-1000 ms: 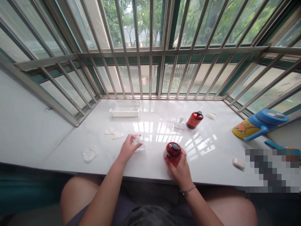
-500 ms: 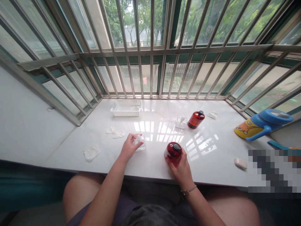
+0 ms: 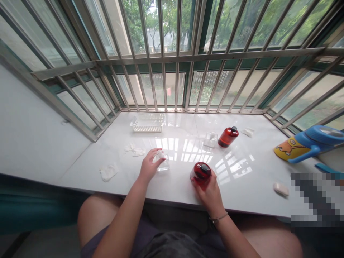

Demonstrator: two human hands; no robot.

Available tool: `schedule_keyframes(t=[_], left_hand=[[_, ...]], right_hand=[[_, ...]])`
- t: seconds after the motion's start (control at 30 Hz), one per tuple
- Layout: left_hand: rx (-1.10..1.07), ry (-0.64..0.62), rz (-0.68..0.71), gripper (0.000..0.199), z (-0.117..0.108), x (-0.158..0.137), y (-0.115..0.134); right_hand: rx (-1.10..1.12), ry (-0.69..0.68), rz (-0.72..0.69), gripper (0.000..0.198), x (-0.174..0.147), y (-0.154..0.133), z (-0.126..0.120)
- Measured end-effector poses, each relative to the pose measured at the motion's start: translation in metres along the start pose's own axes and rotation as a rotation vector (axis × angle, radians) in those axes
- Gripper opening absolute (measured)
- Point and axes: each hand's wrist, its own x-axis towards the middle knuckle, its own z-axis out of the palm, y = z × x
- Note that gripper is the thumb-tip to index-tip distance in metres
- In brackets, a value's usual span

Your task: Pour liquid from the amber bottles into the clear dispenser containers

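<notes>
From the head view we see our left hand [image 3: 148,167] steadying a small clear glass [image 3: 163,162] near the counter [image 3: 242,186] front edge, fingers [image 3: 158,163] closed on it, while our right hand [image 3: 209,191] wraps the upright red bottle [image 3: 200,173] just beside. We count two red bottles, the other one [image 3: 228,136] lying toward the back edge beside a second glass [image 3: 210,139], one white basket [image 3: 147,123], and four crumpled wipes.

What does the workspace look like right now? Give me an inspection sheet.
Surface: glossy white sill, window glare across it.
Job's things: red bottle, black cap on, upright; clear glass cup.
Clutter: second red bottle lying down; second clear cup; white basket; crumpled white wipes; blue jug; small white block.
Grippers: left hand on the cup; right hand around the bottle.
Cables: nothing seen.
Surroundings: barred window, trees outside.
</notes>
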Motion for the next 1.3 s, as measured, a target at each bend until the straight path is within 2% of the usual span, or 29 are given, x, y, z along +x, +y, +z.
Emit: schedule_keyframes(t=[0.2,0.47,0.6,0.77,0.87,0.97,1.03,1.1,1.17,1.3], left_hand=[[-0.076,0.043,0.011,0.04,-0.006,0.007,0.012],[0.082,-0.021,0.041,0.037,-0.012,0.005,0.022],[0.112,0.015,0.085,0.034,-0.01,0.005,0.021],[0.194,0.03,0.215,0.03,-0.009,0.001,0.027],[0.28,0.126,0.38,0.027,-0.013,-0.004,0.039],[0.39,0.217,0.518,0.026,-0.026,-0.005,0.048],[0.531,0.247,0.547,0.029,-0.041,0.0,0.044],[0.715,0.247,0.509,0.029,-0.06,0.009,0.031],[0.902,0.225,0.404,0.028,-0.08,0.019,0.011],[1.158,0.102,0.179,0.028,-0.112,0.037,-0.028]], right_hand=[[0.016,0.002,0.004,0.09,0.0,-0.002,0.0],[0.022,-0.002,0.016,0.09,0.0,-0.005,-0.001],[0.027,-0.002,0.018,0.09,0.0,-0.005,-0.001],[0.026,-0.004,0.018,0.09,0.0,-0.002,-0.001],[0.02,-0.014,0.011,0.091,0.0,0.0,-0.001],[0.017,-0.018,0.023,0.091,0.0,-0.001,-0.002],[0.019,-0.019,0.03,0.09,0.0,-0.002,-0.002],[0.017,-0.021,0.029,0.09,0.0,-0.004,-0.002],[0.01,-0.018,0.027,0.091,0.0,-0.005,-0.002],[0.015,-0.018,0.021,0.09,0.0,-0.005,-0.002]])
